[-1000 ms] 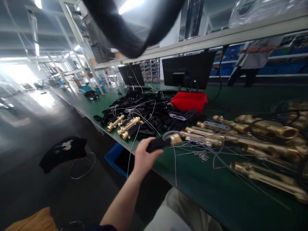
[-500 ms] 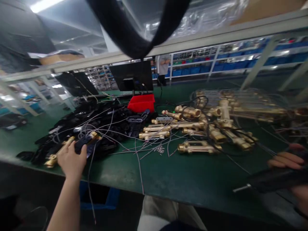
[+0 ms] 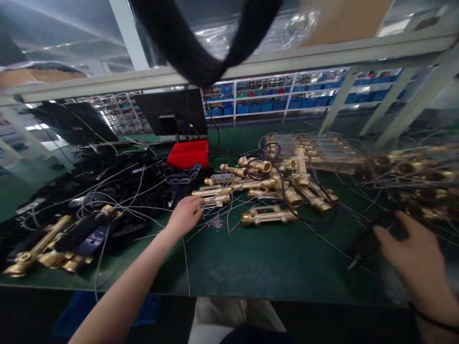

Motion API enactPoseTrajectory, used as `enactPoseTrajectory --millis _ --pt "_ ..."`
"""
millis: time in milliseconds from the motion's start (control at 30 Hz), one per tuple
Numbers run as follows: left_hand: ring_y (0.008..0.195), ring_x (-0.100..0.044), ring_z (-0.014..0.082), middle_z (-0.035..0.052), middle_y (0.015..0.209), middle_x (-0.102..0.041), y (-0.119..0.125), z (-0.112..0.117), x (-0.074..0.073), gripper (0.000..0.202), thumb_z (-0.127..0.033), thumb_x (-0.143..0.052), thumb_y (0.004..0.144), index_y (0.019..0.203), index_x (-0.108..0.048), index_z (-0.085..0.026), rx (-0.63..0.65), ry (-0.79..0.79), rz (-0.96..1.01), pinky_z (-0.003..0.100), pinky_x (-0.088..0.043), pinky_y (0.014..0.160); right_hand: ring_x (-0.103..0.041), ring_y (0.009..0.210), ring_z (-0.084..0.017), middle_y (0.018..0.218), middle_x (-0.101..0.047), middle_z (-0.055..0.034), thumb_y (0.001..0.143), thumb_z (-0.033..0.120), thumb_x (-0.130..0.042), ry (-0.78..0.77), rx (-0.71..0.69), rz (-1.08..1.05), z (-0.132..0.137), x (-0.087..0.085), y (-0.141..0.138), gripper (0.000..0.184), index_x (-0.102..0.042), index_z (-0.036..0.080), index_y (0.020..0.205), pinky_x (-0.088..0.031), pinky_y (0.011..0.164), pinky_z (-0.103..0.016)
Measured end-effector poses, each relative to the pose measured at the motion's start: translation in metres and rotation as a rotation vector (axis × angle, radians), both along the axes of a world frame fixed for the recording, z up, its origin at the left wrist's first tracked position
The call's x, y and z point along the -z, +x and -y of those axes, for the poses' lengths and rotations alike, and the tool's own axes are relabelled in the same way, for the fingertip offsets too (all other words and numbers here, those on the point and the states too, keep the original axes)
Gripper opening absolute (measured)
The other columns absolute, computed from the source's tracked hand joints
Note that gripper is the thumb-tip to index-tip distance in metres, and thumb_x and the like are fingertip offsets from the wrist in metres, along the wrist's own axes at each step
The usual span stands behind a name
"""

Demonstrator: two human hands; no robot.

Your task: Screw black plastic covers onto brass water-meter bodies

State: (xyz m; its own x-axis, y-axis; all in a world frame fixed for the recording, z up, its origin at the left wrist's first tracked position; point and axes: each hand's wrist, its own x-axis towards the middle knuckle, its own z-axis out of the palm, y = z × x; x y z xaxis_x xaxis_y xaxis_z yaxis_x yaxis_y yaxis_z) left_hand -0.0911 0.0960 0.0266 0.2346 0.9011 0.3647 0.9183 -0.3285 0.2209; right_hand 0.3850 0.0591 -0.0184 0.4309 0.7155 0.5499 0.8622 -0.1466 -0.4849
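Observation:
My left hand (image 3: 185,215) reaches to the middle of the bench, its fingers bunched over the near end of a brass pipe fitting (image 3: 219,200) that lies in a pile. Part of the grip is hidden behind the hand. On the right, my right hand (image 3: 416,248) has thumb and forefinger spread beside a black power screwdriver (image 3: 371,239), which lies low over the bench with its metal bit (image 3: 353,263) pointing left. Another brass fitting (image 3: 268,216) lies crosswise in front of the pile. Small screws (image 3: 215,223) are heaped near my left hand.
Black plastic parts (image 3: 125,191) cover the left side, with fittings (image 3: 39,246) at their front. A red bin (image 3: 189,154) stands behind. Thin grey wires and a black cable (image 3: 283,191) trail across the green bench (image 3: 258,267). More brass fittings (image 3: 423,167) are stacked right.
My left hand has left the black part and brass fitting at the left and moved right to the central pile. My right hand has loosened around the screwdriver. The view has swung right.

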Motion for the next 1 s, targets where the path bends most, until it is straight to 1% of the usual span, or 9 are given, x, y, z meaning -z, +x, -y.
enactPoseTrajectory --millis 67,133,267,433,567,700,833,900,1000 --pt "0.103 -0.062 0.0239 0.0078 0.108 -0.069 0.022 -0.009 -0.001 0.025 -0.021 -0.056 0.08 0.103 -0.067 -0.019 0.073 -0.043 -0.001 0.039 -0.048 0.093 -0.063 0.097 -0.033 0.106 -0.066 -0.0175 0.078 0.046 -0.041 -0.074 -0.194 -0.11 0.004 -0.019 -0.042 0.048 -0.062 0.015 0.11 -0.049 0.087 -0.05" --pt "0.106 -0.06 0.0251 0.0089 0.112 -0.068 0.042 -0.01 -0.002 0.027 -0.02 -0.057 0.08 0.106 -0.067 -0.019 0.128 -0.069 0.003 0.04 -0.046 0.096 -0.063 0.1 -0.027 0.104 -0.068 -0.012 0.081 0.043 -0.042 -0.168 -0.561 -0.077 -0.001 -0.034 -0.084 0.041 -0.064 0.017 0.106 -0.049 0.092 -0.044" --pt "0.111 -0.058 0.0253 0.0096 0.115 -0.066 0.068 0.001 -0.004 0.03 -0.019 -0.058 0.08 0.109 -0.065 -0.018 0.204 -0.118 0.013 0.04 -0.043 0.099 -0.05 0.121 -0.026 0.131 -0.054 -0.0157 0.081 0.023 -0.05 -0.371 -0.997 0.307 -0.04 -0.043 -0.143 0.051 -0.049 0.01 0.13 -0.04 0.103 -0.041" --pt "0.108 -0.06 0.024 0.0096 0.114 -0.067 0.07 0.029 -0.005 0.031 -0.02 -0.057 0.081 0.11 -0.065 -0.018 0.214 -0.177 0.043 0.039 -0.045 0.097 -0.059 0.099 -0.027 0.102 -0.067 -0.0152 0.066 0.004 -0.059 -0.462 -1.062 0.501 -0.074 -0.035 -0.169 0.044 -0.063 0.009 0.109 -0.049 0.085 -0.036" --pt "0.108 -0.061 0.0224 0.0096 0.116 -0.066 0.071 0.051 -0.003 0.034 -0.029 -0.053 0.084 0.114 -0.063 -0.016 0.168 -0.306 0.184 0.036 -0.046 0.096 -0.057 0.097 -0.028 0.104 -0.065 -0.0178 0.074 0.0 -0.05 -0.371 -0.984 0.52 -0.051 -0.027 -0.171 0.038 -0.061 0.006 0.11 -0.047 0.086 -0.04" --pt "0.113 -0.057 0.0239 0.0122 0.124 -0.062 0.086 0.058 0.001 0.046 -0.037 -0.054 0.083 0.122 -0.057 -0.013 0.165 -0.496 0.413 0.037 -0.042 0.099 -0.059 0.091 -0.024 0.102 -0.066 -0.0147 0.084 0.005 -0.046 -0.07 -1.093 0.569 -0.006 -0.016 -0.175 0.029 -0.06 0.007 0.109 -0.05 0.079 -0.037" --pt "0.094 -0.063 0.0214 0.0054 0.104 -0.07 0.096 0.059 -0.002 0.043 -0.035 -0.063 0.075 0.114 -0.062 -0.016 0.368 -0.758 0.456 0.03 -0.048 0.083 -0.06 0.086 -0.022 0.098 -0.068 -0.0144 0.092 0.012 -0.036 0.246 -1.2 0.628 0.028 -0.014 -0.187 0.029 -0.06 0.007 0.108 -0.051 0.075 -0.035" --pt "0.082 -0.063 0.0184 0.0016 0.092 -0.071 0.094 0.063 -0.003 0.035 -0.029 -0.061 0.075 0.108 -0.064 -0.016 0.405 -0.838 0.445 0.026 -0.048 0.074 -0.061 0.087 -0.02 0.098 -0.068 -0.0121 0.095 0.016 -0.035 0.228 -1.234 0.537 0.034 -0.019 -0.188 0.029 -0.06 0.011 0.108 -0.051 0.076 -0.033" --pt "0.08 -0.063 0.0179 0.0016 0.091 -0.071 0.085 0.071 0.0 0.034 -0.019 -0.053 0.076 0.108 -0.065 -0.016 0.315 -0.763 0.439 0.026 -0.048 0.072 -0.062 0.083 -0.02 0.087 -0.069 -0.0091 0.094 0.036 -0.042 -0.049 -1.119 0.258 0.025 -0.029 -0.18 0.03 -0.065 0.017 0.087 -0.052 0.075 -0.033"
